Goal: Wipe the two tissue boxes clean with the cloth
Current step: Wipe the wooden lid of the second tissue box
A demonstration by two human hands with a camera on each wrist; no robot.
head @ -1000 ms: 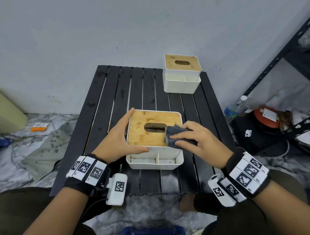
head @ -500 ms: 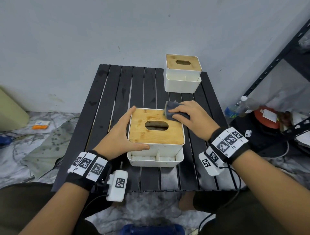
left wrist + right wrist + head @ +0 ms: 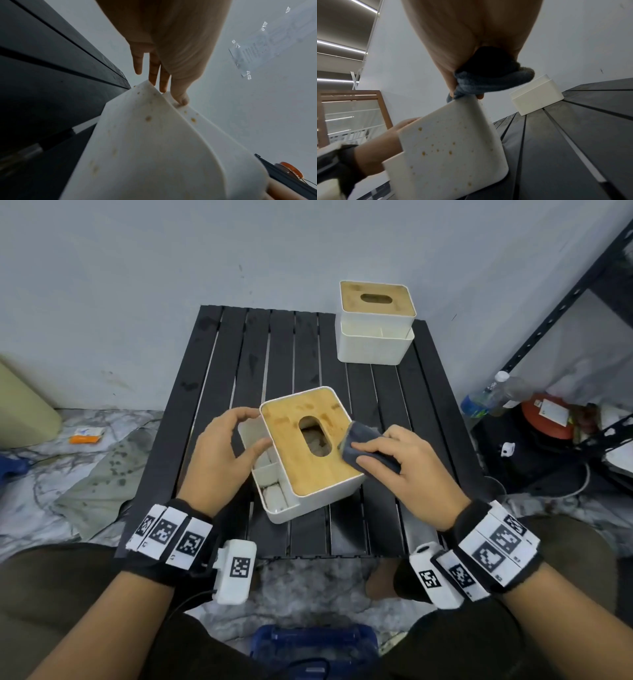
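Note:
The near tissue box (image 3: 308, 453), white with a bamboo lid, stands askew in the middle of the black slatted table (image 3: 298, 344), its open tray side facing left. My left hand (image 3: 255, 429) grips that tray side, fingers over the far corner and thumb on the wall. In the right wrist view the box (image 3: 450, 148) is tipped up, its underside spotted brown. My right hand (image 3: 363, 455) holds the dark grey cloth (image 3: 363, 446) pressed on the lid's right edge. The second tissue box (image 3: 376, 320) stands at the far right corner, untouched.
A black shelf frame (image 3: 565, 302) rises at the right, with bottles (image 3: 486, 398) and a red container (image 3: 548, 416) on the floor beside it. A grey-green rag (image 3: 99, 484) lies on the floor at the left. A blue crate (image 3: 315, 648) sits below the table's near edge.
The near box has turned about a quarter clockwise, so its tray side moved from the front to the left. My right hand slid the cloth from the lid's far right corner toward me.

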